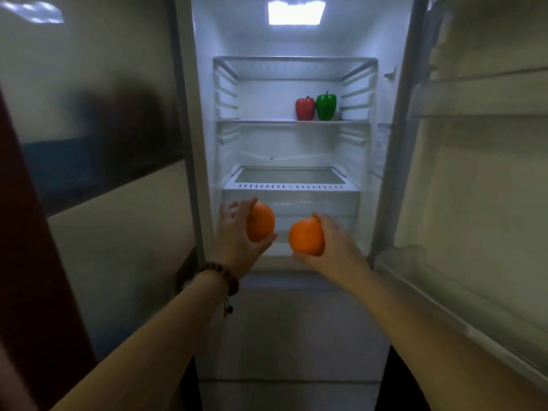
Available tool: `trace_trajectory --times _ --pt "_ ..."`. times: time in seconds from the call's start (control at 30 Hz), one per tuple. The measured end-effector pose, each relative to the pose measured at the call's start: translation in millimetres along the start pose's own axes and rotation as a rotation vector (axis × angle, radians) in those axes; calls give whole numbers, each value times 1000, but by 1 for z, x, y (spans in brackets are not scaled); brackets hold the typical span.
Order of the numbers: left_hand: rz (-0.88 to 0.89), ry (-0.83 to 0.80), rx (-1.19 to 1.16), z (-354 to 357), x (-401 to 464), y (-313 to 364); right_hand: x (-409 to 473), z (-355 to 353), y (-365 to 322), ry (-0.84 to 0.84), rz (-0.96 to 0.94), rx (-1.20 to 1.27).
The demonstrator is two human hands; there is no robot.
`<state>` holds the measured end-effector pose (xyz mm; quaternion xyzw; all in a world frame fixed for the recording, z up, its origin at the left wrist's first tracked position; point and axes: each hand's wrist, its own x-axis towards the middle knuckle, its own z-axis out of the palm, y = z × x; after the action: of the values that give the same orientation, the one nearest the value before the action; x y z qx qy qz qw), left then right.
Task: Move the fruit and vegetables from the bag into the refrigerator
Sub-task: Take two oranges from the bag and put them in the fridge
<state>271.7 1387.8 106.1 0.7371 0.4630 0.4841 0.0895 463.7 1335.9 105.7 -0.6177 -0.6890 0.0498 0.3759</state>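
The refrigerator [204, 161] stands open in front of me, lit inside. On its middle shelf [261, 121] a red pepper [305, 108] and a green pepper [326, 107] stand upright side by side at the right. My left hand [234, 232] grips an orange [261, 222] in front of the drawer. My right hand [335, 244] holds a second orange [306, 236] just beside it, a little lower. Both hands are level with the fridge's lower front. The bag is out of view.
The fridge door [474, 173] is swung open at the right, with door racks [480, 93]. A clear crisper drawer [290, 200] sits under a vented cover. A closed lower compartment [290, 330] lies below. A wall [103, 203] flanks the left side.
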Motion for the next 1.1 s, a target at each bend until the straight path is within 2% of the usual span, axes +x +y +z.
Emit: trace_trajectory --times 0.17,0.37,0.5,0.63,0.73,0.97,1.1 --pt "77 73 -16 25 84 -54 102 30 5 54 19 -24" --pt "108 61 -7 57 190 -92 222 46 18 159 5 -11" --pt "20 -12 -85 84 248 -107 290 59 40 93 70 3" --pt "-56 -1 -3 109 297 -129 351 76 66 88 29 30" --pt "-148 -10 39 128 332 -147 394 88 81 63 75 74" --pt "-315 -27 132 170 404 -171 482 118 115 -36 42 -1" --pt "-283 -6 204 180 421 -189 507 134 123 -91 67 94"
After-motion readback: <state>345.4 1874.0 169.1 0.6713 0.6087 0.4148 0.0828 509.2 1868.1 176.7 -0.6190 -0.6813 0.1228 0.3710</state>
